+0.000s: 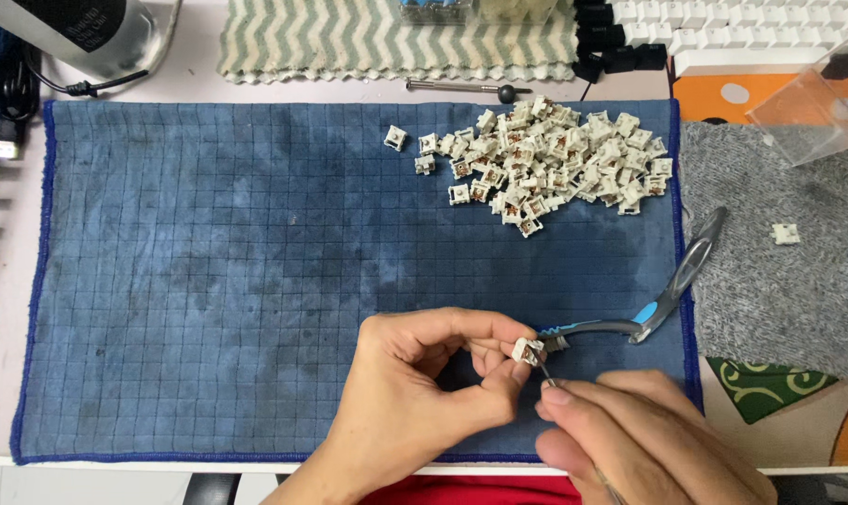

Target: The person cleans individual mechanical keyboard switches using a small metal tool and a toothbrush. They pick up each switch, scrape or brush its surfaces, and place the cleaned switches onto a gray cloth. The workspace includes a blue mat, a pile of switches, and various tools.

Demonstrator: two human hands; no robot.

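**Hands on one switch**

Right hand (648,425) pinches a thin tool (545,374) against a white switch (529,351) clamped in left hand (424,393) fingertips, above the blue mat (209,281). Pliers (662,299) lie just beside; a switch pile (555,159) sits farther back.

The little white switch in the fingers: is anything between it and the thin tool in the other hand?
Nothing visible. The left hand pinches the little white switch, and the thin tool in the right hand reaches right up to its underside.
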